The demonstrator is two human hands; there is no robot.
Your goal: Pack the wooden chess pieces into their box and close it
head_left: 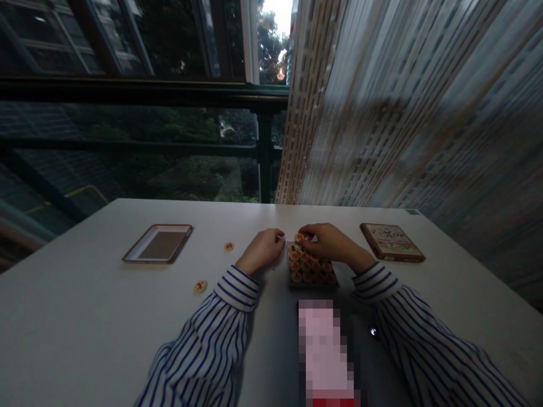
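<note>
A small box [292, 284] stands on the table in front of me, filled with rows of round Chinese chess pieces [307, 265] marked with red or dark characters. My right hand [328, 243] is over the box's far part, thumb and fingers closed on a Chinese chess piece [299, 237] with a red character. Beside the box's far left corner is my left hand [267, 249], its fingers curled inward; what they hold, if anything, is hidden. Two loose pieces lie left of that hand: one farther back [229, 247] and another nearer [201, 286].
A shallow tray or lid [146, 247] with a brown panel lies at the left on the white table [106, 316]. On the right is a flat box or lid [392, 242] with a printed top. A blurred-out phone-like object [324, 350] lies nearest me. Railing and curtain [382, 113] stand beyond.
</note>
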